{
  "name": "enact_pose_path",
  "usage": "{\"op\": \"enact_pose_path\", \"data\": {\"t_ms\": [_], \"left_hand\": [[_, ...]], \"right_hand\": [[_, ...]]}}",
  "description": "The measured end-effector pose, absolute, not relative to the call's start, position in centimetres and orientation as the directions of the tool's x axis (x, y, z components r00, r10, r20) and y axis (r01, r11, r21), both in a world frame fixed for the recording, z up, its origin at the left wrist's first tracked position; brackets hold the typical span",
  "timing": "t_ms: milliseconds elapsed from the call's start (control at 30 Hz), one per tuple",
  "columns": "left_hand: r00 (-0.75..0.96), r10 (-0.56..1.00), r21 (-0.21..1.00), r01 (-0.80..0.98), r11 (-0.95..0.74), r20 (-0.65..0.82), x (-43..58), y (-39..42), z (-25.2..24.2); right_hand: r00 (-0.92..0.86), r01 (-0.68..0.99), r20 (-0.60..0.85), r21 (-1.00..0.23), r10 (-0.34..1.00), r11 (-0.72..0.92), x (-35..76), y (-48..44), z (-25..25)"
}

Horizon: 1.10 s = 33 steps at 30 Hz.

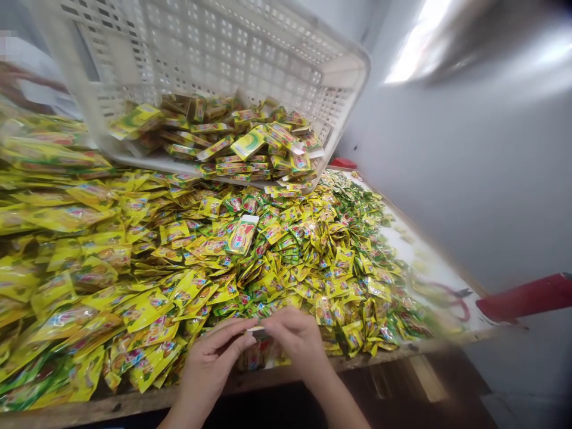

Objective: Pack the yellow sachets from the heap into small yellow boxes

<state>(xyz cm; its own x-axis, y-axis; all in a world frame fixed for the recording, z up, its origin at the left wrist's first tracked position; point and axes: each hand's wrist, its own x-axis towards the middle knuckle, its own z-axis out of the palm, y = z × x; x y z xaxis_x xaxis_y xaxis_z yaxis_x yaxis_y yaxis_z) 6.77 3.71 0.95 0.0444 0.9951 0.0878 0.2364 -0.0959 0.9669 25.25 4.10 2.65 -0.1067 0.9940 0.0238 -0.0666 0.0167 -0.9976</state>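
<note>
My left hand (214,360) and my right hand (297,339) meet at the table's front edge, fingers closed on a small carton (256,331) between them. Only a pale flap edge and a dark gap of the carton show; the fingers cover most of it. Under and around both hands spreads a heap of small yellow and green sachets (192,292). A yellow-green carton (242,235) with a white end flap lies on the heap ahead of my hands.
A white perforated plastic basket (342,77) lies tipped on its side at the back, holding many yellow-green cartons (250,143). At right are a red cylindrical object (527,297) and a grey wall (482,179). Part of another person (31,77) shows at far left.
</note>
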Motion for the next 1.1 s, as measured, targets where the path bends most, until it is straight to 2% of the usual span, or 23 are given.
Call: {"op": "enact_pose_path", "data": {"t_ms": [133, 233, 367, 433, 567, 733, 867, 1000, 1100], "left_hand": [[0.095, 0.988, 0.949, 0.279, -0.146, 0.124, 6.9, 4.0, 0.7], [0.158, 0.966, 0.910, 0.331, -0.249, 0.207, 7.0, 4.2, 1.5], [0.237, 0.926, 0.854, 0.371, -0.366, 0.294, 7.1, 4.7, 2.4], [0.285, 0.899, 0.841, 0.341, -0.420, 0.333, 7.1, 4.8, 2.4], [0.388, 0.803, 0.777, 0.271, -0.569, 0.452, 6.6, 4.5, 1.8], [0.399, 0.765, 0.703, 0.323, -0.634, 0.506, 5.7, 3.5, 0.3], [0.405, 0.768, 0.728, 0.290, -0.622, 0.496, 6.0, 2.5, -1.4], [0.347, 0.853, 0.802, 0.327, -0.500, 0.390, 7.2, 1.8, -1.7], [0.103, 0.950, 0.879, 0.359, -0.313, 0.296, 6.3, 1.3, -0.3]], "right_hand": [[-0.050, -0.052, 0.039, -0.998, 0.998, 0.037, 25.1, 4.2, 2.1], [-0.004, -0.058, 0.053, -0.997, 0.999, 0.053, 25.0, 4.3, 1.5], [-0.036, -0.103, 0.017, -0.995, 0.999, 0.013, 25.0, 4.5, 1.5], [-0.046, -0.059, 0.085, -0.995, 0.995, 0.082, 25.1, 4.5, 1.7], [-0.039, 0.093, 0.351, -0.931, 0.936, 0.353, 25.6, 3.7, 2.3], [-0.122, 0.211, 0.452, -0.858, 0.883, 0.469, 26.0, 1.8, 1.5], [-0.088, 0.287, 0.528, -0.799, 0.845, 0.529, 25.4, 0.0, -0.6], [-0.105, 0.272, 0.458, -0.840, 0.883, 0.469, 26.0, -0.2, -0.1], [-0.099, 0.343, 0.405, -0.844, 0.909, 0.413, 27.1, 2.4, 2.6]]}}
